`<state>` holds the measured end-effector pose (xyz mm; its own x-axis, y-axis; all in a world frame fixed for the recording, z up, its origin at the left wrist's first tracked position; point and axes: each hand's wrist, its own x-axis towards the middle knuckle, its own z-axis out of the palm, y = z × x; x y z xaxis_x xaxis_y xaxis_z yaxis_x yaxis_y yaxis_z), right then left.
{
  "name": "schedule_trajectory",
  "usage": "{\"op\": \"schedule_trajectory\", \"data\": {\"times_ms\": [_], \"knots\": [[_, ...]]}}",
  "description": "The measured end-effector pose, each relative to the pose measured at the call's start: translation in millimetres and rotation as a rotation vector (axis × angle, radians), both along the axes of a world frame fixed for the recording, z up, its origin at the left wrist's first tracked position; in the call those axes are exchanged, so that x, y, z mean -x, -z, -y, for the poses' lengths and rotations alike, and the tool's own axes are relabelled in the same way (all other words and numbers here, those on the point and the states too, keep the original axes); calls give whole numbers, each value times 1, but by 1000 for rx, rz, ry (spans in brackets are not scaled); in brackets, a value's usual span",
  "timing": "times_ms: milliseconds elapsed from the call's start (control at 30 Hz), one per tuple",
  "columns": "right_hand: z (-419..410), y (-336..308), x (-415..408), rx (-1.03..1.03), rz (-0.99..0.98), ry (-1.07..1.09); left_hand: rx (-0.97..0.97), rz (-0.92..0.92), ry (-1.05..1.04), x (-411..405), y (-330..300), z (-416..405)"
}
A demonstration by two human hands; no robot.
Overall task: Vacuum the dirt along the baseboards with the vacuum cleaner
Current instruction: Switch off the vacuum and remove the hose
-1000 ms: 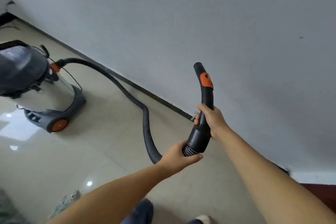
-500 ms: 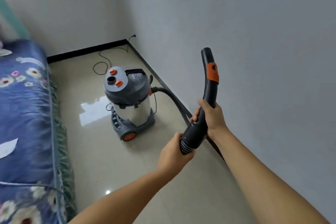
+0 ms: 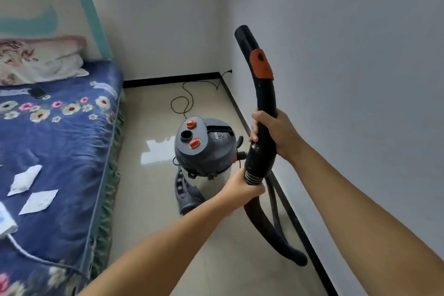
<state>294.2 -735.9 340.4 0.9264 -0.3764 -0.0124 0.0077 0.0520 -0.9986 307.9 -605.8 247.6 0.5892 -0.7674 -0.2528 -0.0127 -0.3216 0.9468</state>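
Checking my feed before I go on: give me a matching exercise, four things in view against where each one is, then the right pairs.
Things:
1. curved handle tube
2. vacuum canister
3. power cord
4. phone

Places:
A. looped on the floor toward the far corner
B. lying on the blue floral bedspread
C. held upright, right hand on it, left hand at its ribbed cuff
D. standing on the tiled floor beside the bed

Pairs: 1-C, 2-D, 3-A, 4-B
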Motion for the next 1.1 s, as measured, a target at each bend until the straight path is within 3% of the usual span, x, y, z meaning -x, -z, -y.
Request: {"op": "schedule_trajectory", "data": {"times_ms": [133,333,500,667,733,867,1100], "knots": [[11,30,-66,-14,-54,114,-23,-51,-144,-55,16,13],[28,72,-175,-41,-77,189,-35,-76,-171,-162,58,29],[39,105,-285,19,-215,96,-111,-117,-4,-277,97,48],[68,151,-358,49,-374,310,-335,-84,372,-388,137,67],[85,171,-364,33,-429,393,-424,2,400,-428,157,73],[112,205,-347,-57,-520,563,-528,415,102,-497,203,82],[120,243,-324,-97,-597,634,-572,733,221,-524,260,98]]}}
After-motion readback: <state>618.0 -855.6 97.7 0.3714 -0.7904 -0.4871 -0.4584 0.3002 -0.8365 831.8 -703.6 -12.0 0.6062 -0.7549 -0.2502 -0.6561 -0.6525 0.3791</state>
